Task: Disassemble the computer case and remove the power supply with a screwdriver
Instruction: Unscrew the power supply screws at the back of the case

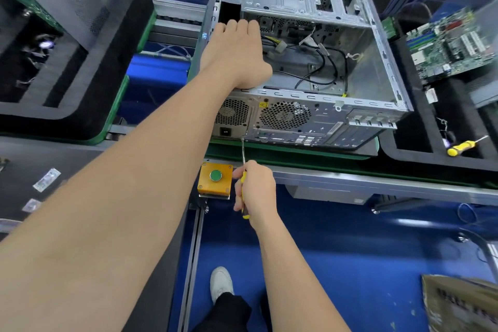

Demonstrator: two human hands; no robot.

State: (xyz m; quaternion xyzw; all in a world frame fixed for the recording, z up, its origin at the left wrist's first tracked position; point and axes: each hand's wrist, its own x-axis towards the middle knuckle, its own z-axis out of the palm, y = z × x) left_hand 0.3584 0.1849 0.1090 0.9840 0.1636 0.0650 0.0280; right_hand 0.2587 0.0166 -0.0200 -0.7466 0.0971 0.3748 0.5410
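An open grey computer case lies on its side on the green conveyor, its rear panel facing me. The power supply shows at the rear left, with a mesh grille and a power socket. My left hand reaches into the case over the power supply, its fingers curled down over the far edge; what they hold is hidden. My right hand grips a yellow-handled screwdriver, whose tip touches the rear panel's lower edge next to the power socket. Loose black cables lie inside the case.
A yellow box with a green button sits just left of my right hand. A second yellow screwdriver lies in the black tray to the right, beyond it a green motherboard. Another black tray stands at the left.
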